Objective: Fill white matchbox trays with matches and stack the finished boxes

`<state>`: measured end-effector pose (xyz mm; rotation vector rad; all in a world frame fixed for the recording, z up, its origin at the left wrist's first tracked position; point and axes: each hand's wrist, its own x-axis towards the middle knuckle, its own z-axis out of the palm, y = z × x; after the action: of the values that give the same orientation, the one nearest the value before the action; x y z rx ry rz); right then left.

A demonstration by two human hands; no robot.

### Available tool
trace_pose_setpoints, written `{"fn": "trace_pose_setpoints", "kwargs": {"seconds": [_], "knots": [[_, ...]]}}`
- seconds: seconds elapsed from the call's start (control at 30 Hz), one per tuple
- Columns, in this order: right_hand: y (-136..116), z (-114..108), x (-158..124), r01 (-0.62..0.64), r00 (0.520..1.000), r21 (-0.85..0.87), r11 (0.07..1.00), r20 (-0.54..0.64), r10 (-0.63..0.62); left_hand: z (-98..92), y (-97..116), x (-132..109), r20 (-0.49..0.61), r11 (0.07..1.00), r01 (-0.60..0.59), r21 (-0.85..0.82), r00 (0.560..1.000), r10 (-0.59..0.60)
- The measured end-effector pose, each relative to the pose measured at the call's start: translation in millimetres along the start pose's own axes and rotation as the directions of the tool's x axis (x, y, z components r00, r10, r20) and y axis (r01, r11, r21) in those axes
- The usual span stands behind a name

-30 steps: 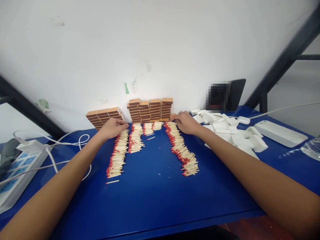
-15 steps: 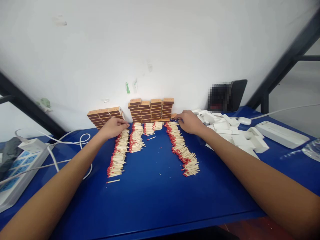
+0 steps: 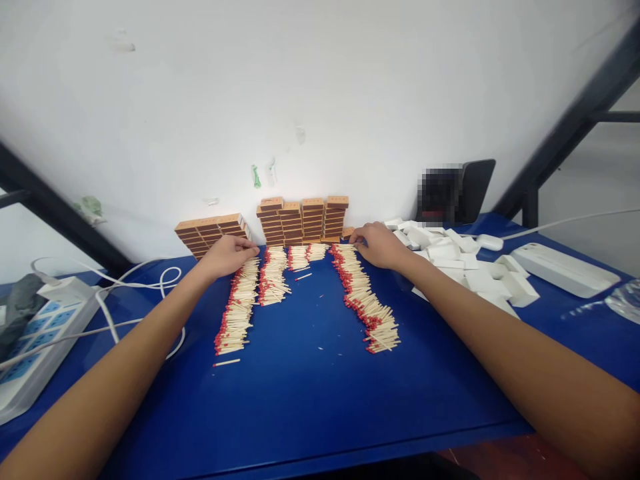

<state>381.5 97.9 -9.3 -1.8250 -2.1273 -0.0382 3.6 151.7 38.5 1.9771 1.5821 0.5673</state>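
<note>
My left hand (image 3: 231, 257) is at the far end of the long left row of matches (image 3: 235, 313), thumb and fingers together; anything pinched there is too small to make out. My right hand (image 3: 381, 245) has its fingertips closed at the far end of the right row of matches (image 3: 367, 307), and what they hold is hidden. Between the hands lie a shorter row of matches (image 3: 273, 277) and small heaps of matches (image 3: 316, 251). The red heads mostly point left. A single match (image 3: 227, 363) lies in front of the left row.
Stacked matchboxes (image 3: 313, 220) and a slanted block of matchboxes (image 3: 210, 231) stand against the wall. White box trays (image 3: 445, 252) are heaped at right, beside a white case (image 3: 565, 269). A power strip (image 3: 45, 333) with white cables (image 3: 165, 287) lies at left.
My right fingertips have dipped slightly towards the right row, and the thin stick that showed at them is out of sight. My left hand has stayed in place.
</note>
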Motion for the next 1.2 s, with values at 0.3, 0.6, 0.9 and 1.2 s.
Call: {"fn": "trace_pose_setpoints", "kwargs": {"seconds": [0.3,0.6,0.9,1.2], "knots": [[-2,3,3,0.067,0.998,0.085,0.994,0.001,-0.067,1.6,-3,2,0.003,1.0,0.002,0.005,1.0,-0.002],[-5,11,4,0.078,0.996,0.16,0.984,-0.053,-0.07,2.4,-7,5,0.006,1.0,-0.017,-0.004,1.0,0.017],[-2,10,3,0.148,0.989,0.26,0.954,-0.058,-0.138,1.6,-8,5,-0.004,0.999,-0.032,-0.002,0.999,0.032],[0,8,3,0.155,0.988,0.271,0.95,-0.051,-0.146,1.8,-7,5,-0.004,0.999,-0.038,-0.013,0.999,0.038]]}}
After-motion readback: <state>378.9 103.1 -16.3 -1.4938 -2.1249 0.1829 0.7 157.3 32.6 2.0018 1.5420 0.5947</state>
